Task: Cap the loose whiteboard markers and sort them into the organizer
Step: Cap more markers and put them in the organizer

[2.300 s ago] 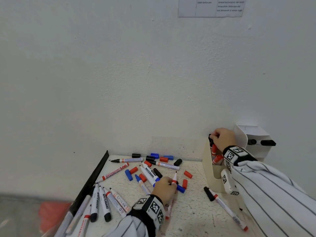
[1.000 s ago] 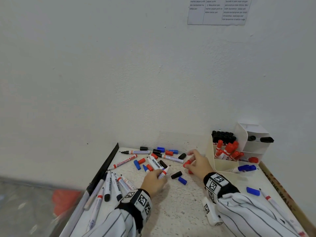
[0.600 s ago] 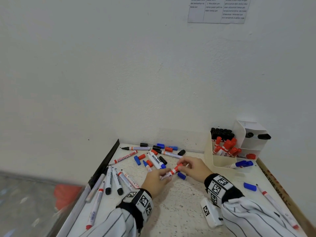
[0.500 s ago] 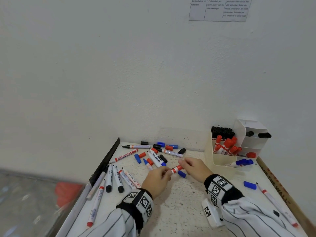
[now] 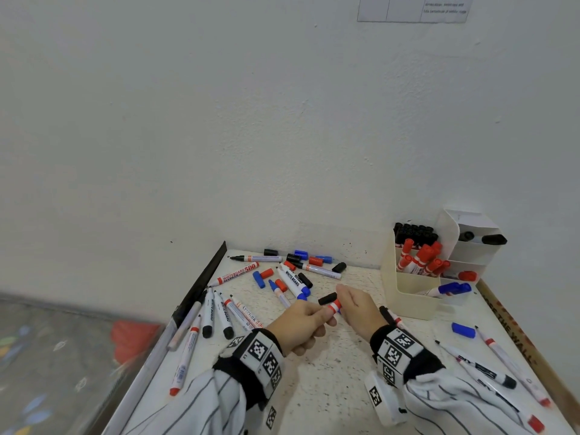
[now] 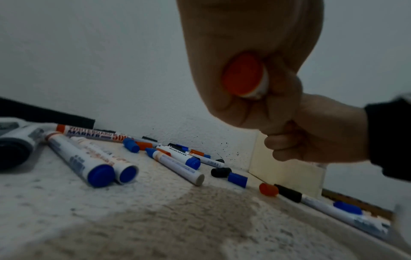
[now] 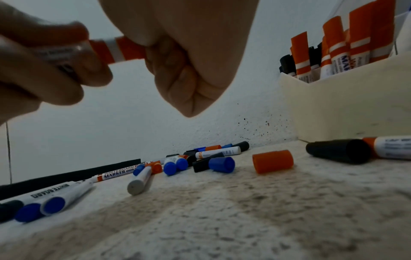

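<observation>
Holding a red marker above the table, I had my left hand wrapped round its barrel, all the fingers curled in tight, with the red end plug showing from the bottom of my fist in the left wrist view. My right hand met it from the other side, thumb and curled fingers clenched round the red cap at the marker's tip end. Between my two fists only a short stretch showed: a red collar, a white band, then the cap. I could not tell whether the cap was seated all the way. Both hands were off the surface, just apart from each other, joined only by the marker.

Below my knuckles lay a loose black cap, a loose blue cap and a loose red cap. Farther back near the wall, uncapped markers and more caps were scattered together. Several markers lay side by side by the table's left edge, others at my right sleeve. The cream organizer stood in the far right corner, black-capped markers in its rear compartment, red-capped ones in the middle, and a blue-capped marker lying in the low front tray
</observation>
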`<state>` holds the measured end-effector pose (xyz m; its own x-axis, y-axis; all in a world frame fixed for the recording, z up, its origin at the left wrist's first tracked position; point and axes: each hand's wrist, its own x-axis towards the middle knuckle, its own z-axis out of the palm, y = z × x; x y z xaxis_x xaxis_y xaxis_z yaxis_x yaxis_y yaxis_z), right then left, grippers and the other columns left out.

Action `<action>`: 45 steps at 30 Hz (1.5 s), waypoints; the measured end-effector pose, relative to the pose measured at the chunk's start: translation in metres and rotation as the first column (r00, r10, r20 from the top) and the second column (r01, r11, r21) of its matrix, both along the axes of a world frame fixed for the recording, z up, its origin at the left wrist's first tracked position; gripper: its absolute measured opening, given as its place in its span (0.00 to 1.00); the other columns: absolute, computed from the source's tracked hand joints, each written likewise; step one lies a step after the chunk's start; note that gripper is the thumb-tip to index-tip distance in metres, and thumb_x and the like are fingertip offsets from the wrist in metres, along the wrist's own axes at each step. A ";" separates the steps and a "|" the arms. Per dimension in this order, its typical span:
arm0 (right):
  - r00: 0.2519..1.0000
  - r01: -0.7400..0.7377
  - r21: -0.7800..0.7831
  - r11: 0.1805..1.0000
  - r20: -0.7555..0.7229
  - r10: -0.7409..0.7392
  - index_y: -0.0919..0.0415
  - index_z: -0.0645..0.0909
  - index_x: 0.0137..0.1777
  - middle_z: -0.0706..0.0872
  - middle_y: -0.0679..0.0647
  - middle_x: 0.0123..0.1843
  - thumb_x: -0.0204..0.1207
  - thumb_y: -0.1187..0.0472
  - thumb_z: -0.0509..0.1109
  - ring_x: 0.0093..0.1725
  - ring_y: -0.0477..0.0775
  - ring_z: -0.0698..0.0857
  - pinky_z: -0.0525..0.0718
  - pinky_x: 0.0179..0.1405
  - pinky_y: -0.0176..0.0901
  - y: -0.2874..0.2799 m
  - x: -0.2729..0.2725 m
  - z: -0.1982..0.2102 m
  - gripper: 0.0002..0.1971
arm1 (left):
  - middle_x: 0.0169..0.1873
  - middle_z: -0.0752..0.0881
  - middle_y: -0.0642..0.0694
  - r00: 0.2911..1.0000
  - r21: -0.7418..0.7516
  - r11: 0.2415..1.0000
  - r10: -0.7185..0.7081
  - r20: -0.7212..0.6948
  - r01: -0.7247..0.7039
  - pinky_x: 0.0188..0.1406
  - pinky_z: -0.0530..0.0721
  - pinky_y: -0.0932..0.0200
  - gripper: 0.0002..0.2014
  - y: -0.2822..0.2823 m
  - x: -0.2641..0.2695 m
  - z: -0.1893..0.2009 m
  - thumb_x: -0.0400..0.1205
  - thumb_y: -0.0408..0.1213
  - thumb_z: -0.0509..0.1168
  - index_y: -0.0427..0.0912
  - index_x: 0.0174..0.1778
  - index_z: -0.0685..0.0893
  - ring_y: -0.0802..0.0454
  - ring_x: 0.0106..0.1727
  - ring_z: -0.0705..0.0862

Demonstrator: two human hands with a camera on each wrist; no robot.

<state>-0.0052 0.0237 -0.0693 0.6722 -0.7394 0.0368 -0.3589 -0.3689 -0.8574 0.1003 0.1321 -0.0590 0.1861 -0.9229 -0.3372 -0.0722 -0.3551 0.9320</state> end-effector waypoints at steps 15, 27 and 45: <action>0.939 0.309 -0.302 0.902 0.244 -0.241 0.62 0.79 0.55 0.85 0.54 0.44 0.81 0.62 0.63 0.37 0.40 0.82 0.77 0.33 0.18 -0.087 -0.054 0.094 0.07 | 0.80 0.59 0.39 0.581 0.220 0.974 -0.207 0.787 0.050 0.79 0.58 0.48 0.26 -0.068 0.024 -0.012 0.87 0.47 0.49 0.36 0.79 0.61 0.44 0.81 0.57; 0.930 0.290 -0.493 0.820 -0.057 -0.362 0.67 0.81 0.58 0.86 0.60 0.54 0.77 0.65 0.68 0.50 0.51 0.80 0.71 0.50 0.30 -0.123 -0.076 0.069 0.11 | 0.82 0.54 0.44 0.393 0.414 0.909 -0.394 0.831 0.037 0.78 0.46 0.32 0.21 -0.084 0.034 -0.038 0.83 0.47 0.55 0.51 0.74 0.70 0.43 0.82 0.50; 0.530 -0.329 0.161 0.930 -0.784 0.323 0.44 0.80 0.54 0.81 0.40 0.48 0.63 0.52 0.80 0.44 0.40 0.77 0.74 0.44 0.35 -0.029 -0.158 0.028 0.19 | 0.72 0.71 0.47 0.278 0.436 0.899 -0.412 0.868 -0.029 0.78 0.54 0.36 0.19 -0.060 0.013 -0.023 0.84 0.44 0.56 0.45 0.69 0.76 0.45 0.76 0.66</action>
